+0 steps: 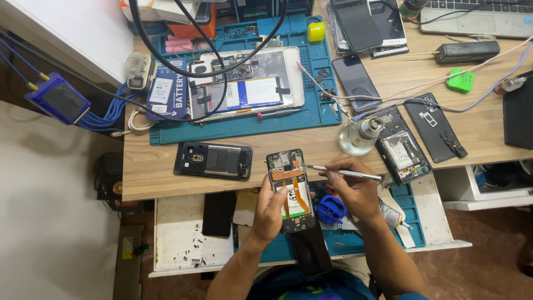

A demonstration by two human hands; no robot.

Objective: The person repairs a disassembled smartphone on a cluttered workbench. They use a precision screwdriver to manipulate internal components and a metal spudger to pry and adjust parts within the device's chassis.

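Observation:
My left hand (270, 208) holds an opened smartphone (290, 189) with its back cover off, showing a green board, orange flex cables and a battery. The thumb rests on the battery area. My right hand (355, 189) grips silver metal tweezers (340, 172), whose tip touches the upper part of the phone near the orange flex. Both hands hover over the wooden desk's front edge (161, 183).
A black phone back shell (214, 160) lies to the left. A teal work mat (244, 122) carries an opened tablet (244, 83). A glass bottle (361, 136), another opened phone (404, 147), several phones and cables sit to the right. A blue round tool (332, 211) lies on the pull-out shelf.

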